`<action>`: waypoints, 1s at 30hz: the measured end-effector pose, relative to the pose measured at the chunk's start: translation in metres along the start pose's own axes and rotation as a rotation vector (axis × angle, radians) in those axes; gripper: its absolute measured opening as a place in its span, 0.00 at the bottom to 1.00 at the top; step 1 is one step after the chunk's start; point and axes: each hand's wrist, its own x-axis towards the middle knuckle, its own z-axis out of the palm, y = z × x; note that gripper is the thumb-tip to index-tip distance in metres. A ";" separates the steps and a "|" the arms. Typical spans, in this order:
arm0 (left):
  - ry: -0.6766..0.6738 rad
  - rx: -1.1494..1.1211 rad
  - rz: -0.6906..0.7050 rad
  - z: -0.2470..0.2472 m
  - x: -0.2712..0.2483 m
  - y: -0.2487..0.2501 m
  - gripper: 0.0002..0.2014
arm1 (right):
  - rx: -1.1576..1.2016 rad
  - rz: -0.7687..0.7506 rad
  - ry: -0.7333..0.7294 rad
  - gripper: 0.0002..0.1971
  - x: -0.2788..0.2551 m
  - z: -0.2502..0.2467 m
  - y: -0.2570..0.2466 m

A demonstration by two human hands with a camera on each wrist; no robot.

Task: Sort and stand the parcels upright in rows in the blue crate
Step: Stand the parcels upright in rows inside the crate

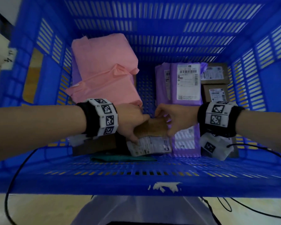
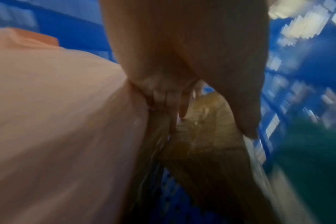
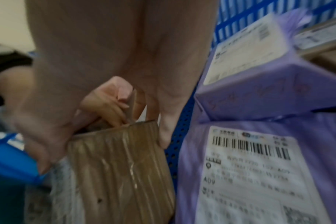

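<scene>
Inside the blue crate [image 1: 152, 172], near its front wall, both hands hold one small brown cardboard parcel [image 1: 150, 128] with a white label on its near face. My left hand [image 1: 133, 122] grips its left end, thumb on top. My right hand [image 1: 170, 119] grips its right end. The same brown parcel [image 3: 121, 166] shows under my right hand [image 3: 113, 115] in the right wrist view, and as brown parcel [image 2: 201, 136] below my left hand [image 2: 182, 98]. A purple parcel [image 1: 186, 142] stands just right of it.
Pink bagged parcels [image 1: 104, 70] lean at the crate's left. Purple parcels [image 1: 185, 83] with labels and brown boxes [image 1: 215, 73] stand in rows at the right. A dark brown box [image 1: 96, 144] and a green item [image 1: 120, 158] lie by the front wall. Cables [image 1: 15, 184] hang outside.
</scene>
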 end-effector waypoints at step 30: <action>0.597 -0.838 -0.453 -0.121 -0.015 -0.029 0.24 | -0.225 -0.203 0.860 0.39 -0.065 -0.121 -0.046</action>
